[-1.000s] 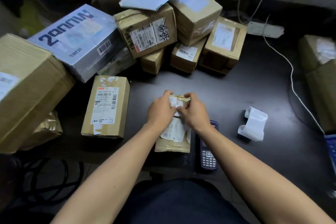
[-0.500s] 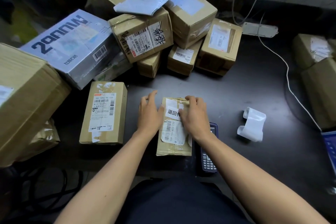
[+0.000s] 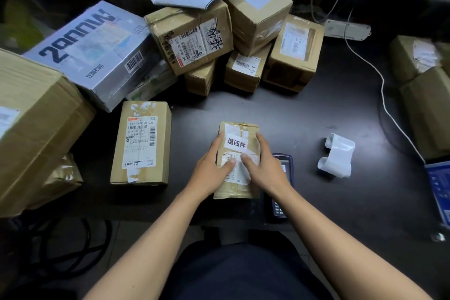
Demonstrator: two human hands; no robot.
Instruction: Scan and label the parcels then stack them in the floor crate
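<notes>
Left hand (image 3: 211, 170) and right hand (image 3: 265, 168) clasp the small parcel (image 3: 237, 161), thumbs flat on its label. Uneven pressing could wrinkle the label (image 3: 236, 143).

Two hands hold a small brown box (image 3: 237, 161) on the dark worktop (image 3: 304, 114). The left hand (image 3: 211, 168) and right hand (image 3: 265, 165) grip its sides, thumbs pressing the white label (image 3: 236, 143). More boxes pile behind.
</notes>
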